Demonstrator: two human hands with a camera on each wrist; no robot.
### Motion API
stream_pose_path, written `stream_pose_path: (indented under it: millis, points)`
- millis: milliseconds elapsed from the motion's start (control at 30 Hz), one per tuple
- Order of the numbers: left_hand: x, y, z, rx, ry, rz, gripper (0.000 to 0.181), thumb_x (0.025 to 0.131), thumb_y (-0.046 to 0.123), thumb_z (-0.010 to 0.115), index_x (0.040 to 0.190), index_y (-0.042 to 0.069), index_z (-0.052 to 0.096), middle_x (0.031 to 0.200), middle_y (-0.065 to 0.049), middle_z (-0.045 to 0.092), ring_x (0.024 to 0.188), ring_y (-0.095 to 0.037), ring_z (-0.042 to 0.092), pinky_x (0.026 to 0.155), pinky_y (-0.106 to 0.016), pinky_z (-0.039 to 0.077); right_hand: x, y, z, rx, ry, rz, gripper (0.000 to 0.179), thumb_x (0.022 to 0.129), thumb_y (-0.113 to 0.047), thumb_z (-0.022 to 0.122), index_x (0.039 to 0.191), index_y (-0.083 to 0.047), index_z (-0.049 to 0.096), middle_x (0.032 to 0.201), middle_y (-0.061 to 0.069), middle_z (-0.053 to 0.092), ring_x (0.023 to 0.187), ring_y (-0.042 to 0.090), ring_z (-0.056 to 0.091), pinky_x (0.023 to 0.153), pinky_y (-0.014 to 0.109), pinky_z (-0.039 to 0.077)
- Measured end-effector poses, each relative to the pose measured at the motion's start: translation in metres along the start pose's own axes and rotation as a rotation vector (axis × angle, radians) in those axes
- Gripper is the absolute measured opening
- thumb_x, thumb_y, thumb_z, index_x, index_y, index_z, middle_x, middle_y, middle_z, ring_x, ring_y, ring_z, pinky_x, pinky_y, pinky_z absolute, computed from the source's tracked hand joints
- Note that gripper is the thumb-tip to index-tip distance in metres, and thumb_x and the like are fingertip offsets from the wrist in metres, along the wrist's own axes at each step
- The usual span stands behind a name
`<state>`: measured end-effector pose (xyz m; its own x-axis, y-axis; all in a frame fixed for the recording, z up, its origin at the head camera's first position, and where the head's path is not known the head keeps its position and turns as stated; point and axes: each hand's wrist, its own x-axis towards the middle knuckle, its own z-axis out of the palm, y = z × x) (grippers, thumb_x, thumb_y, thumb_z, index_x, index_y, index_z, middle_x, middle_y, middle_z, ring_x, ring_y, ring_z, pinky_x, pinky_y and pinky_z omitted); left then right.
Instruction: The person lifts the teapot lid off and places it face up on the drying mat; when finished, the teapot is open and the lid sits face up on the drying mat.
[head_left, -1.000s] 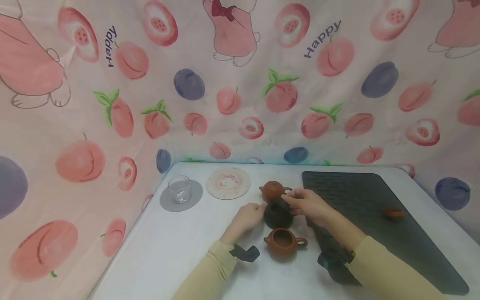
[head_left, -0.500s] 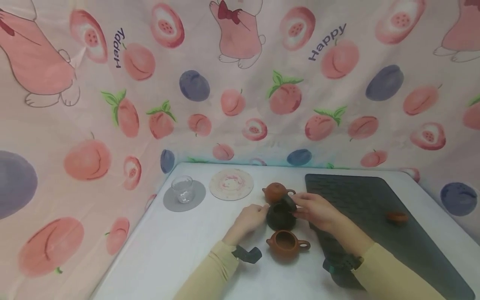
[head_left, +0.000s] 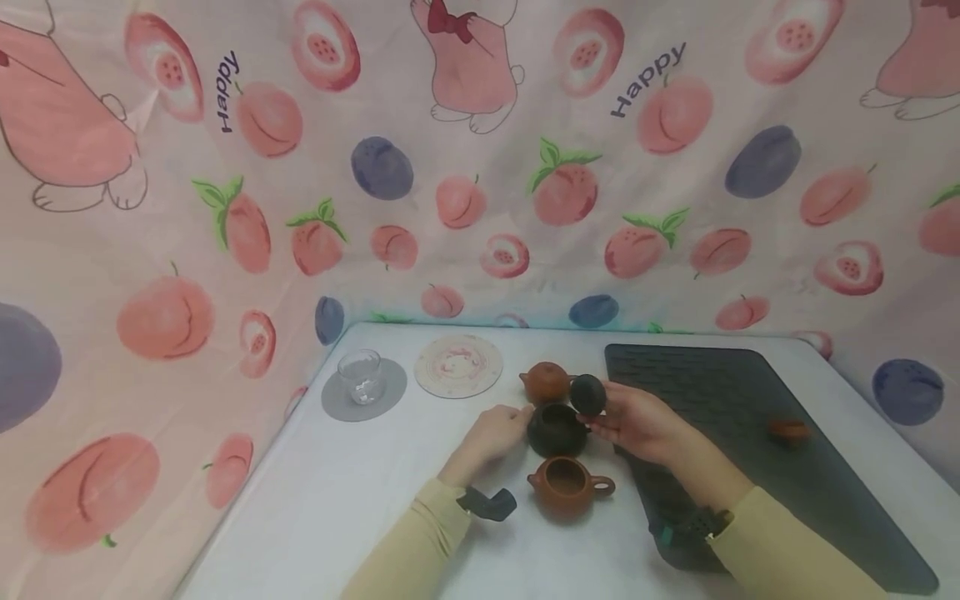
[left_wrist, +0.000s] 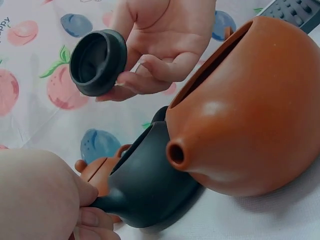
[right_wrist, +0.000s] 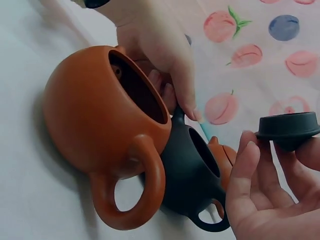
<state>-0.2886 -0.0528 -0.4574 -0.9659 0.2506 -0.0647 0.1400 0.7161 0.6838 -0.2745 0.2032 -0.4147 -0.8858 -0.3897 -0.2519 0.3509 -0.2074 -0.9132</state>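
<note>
A black teapot without its lid stands in the middle of a row of three teapots. Its spout is pinched between the thumb and fingers of my left hand, as the left wrist view shows. My right hand holds the round black teapot lid above and to the right of the pot, its hollow underside turned outward. Nearer to me, an open brown teapot shows its dark inside. Behind the black pot sits another brown teapot with its lid on.
A black slatted tray covers the right of the white table; a small brown lid lies on it. At the far left a clear glass cup stands on a grey coaster, beside a round patterned mat.
My right hand has lifted the black lid off the teapot, moved it up and right, and turned its underside outward. My left hand stays at the spout.
</note>
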Motion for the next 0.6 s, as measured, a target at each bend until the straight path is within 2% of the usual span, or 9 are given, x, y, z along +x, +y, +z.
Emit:
stream_pose_path:
  millis: [167, 433, 500, 600]
  points:
    - [0.0003, -0.0015, 0.0006, 0.002, -0.007, -0.012, 0.051, 0.109, 0.046, 0.038, 0.078, 0.015, 0.065, 0.074, -0.004, 0.059, 0.074, -0.021, 0.056, 0.071, -0.038, 0.045, -0.002, -0.0012, -0.002, 0.112, -0.029, 0.023, 0.023, 0.109, -0.019, 0.051, 0.112, -0.019, 0.074, 0.113, 0.004, 0.073, 0.106, 0.023, 0.068, 0.092, 0.035, 0.051]
    - [0.0011, -0.0008, -0.0012, 0.009, 0.001, -0.008, 0.052, 0.109, 0.047, 0.038, 0.079, 0.014, 0.066, 0.074, -0.005, 0.059, 0.075, -0.022, 0.056, 0.071, -0.039, 0.044, -0.0038, -0.0021, -0.0034, 0.143, -0.022, 0.05, 0.03, 0.112, -0.022, 0.044, 0.111, -0.015, 0.073, 0.111, 0.006, 0.074, 0.101, 0.023, 0.071, 0.094, 0.036, 0.051]
    - [0.001, -0.0009, -0.001, 0.01, 0.003, -0.006, 0.051, 0.109, 0.047, 0.039, 0.082, 0.014, 0.068, 0.075, -0.004, 0.06, 0.076, -0.022, 0.057, 0.072, -0.04, 0.045, -0.0045, -0.0022, -0.0046, 0.144, -0.006, 0.063, 0.03, 0.112, -0.029, 0.043, 0.115, -0.015, 0.071, 0.111, 0.006, 0.074, 0.1, 0.023, 0.071, 0.094, 0.037, 0.051]
    - [0.0013, -0.0008, -0.0005, 0.009, 0.006, -0.005, 0.051, 0.109, 0.046, 0.039, 0.086, 0.013, 0.07, 0.078, -0.004, 0.06, 0.079, -0.022, 0.057, 0.075, -0.041, 0.046, -0.0057, -0.0024, -0.0076, 0.126, 0.011, 0.079, 0.038, 0.111, -0.042, 0.044, 0.13, -0.012, 0.056, 0.113, 0.005, 0.072, 0.103, 0.023, 0.069, 0.097, 0.038, 0.049]
